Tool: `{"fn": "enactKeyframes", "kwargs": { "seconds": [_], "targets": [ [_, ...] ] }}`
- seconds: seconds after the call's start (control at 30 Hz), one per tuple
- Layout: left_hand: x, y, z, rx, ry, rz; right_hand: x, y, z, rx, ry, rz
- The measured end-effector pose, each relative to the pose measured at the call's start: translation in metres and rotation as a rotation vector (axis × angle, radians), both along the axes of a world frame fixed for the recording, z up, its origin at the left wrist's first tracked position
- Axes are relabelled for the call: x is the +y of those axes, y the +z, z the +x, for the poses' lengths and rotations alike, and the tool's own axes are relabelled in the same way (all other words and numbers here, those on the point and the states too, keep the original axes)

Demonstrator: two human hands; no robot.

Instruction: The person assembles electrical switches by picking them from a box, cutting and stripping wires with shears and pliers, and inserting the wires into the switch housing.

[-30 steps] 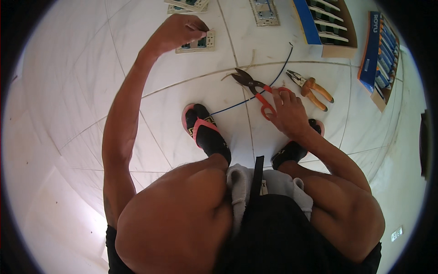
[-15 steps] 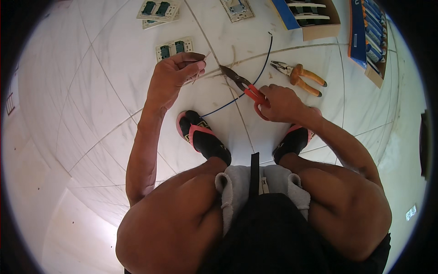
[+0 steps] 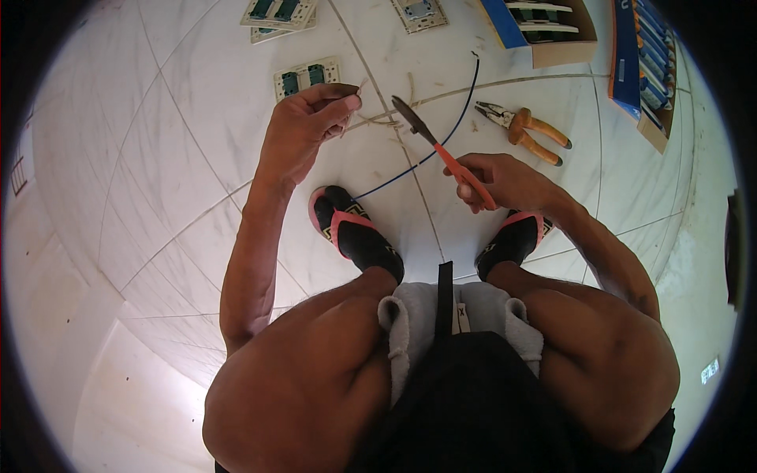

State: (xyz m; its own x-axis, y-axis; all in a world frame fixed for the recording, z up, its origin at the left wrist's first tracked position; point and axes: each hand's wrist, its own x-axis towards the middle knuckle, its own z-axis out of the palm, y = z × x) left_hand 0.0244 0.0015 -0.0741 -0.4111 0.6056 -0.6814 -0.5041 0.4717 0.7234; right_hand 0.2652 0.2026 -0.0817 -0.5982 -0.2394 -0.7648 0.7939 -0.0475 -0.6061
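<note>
My left hand (image 3: 309, 122) is closed in a pinch on a thin pale strand (image 3: 363, 84), whose ends poke out past the thumb and below the fingers. What else lies inside the fingers is hidden. In my right hand (image 3: 497, 180) is a pair of scissors (image 3: 439, 147) with red handles and dark blades. The blades look closed, point up and left, and are apart from the strand. Beyond my left hand lies a white switch plate (image 3: 331, 67) with dark green backs. Pliers (image 3: 530, 135) with orange handles rest on the floor beyond my right hand.
A blue wire (image 3: 386, 184) curves across the tiles between my feet and the pliers. Small pale scraps (image 3: 411, 83) lie near the blades. Farther off are stacked switch plates (image 3: 280, 16), another plate (image 3: 422, 12), an open box of plates (image 3: 564, 54) and a box of blue-wrapped items (image 3: 627, 75).
The scissors have drawn away from my left hand to the right and turned edge-on, blades angled more steeply upward. My left hand keeps its pinch. The whole view has shifted slightly.
</note>
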Motion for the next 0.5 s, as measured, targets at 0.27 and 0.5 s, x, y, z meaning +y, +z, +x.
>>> {"fn": "enactKeyframes", "kwargs": {
  "seconds": [0.27,0.5],
  "targets": [
    [0.009,0.012,0.019,0.068,0.047,0.037,-0.007,0.024,-0.023,0.017,-0.261,0.087],
    [0.018,0.015,0.036,0.019,0.068,0.134,-0.006,0.021,-0.036,0.135,-0.424,0.203]
  ]
}}
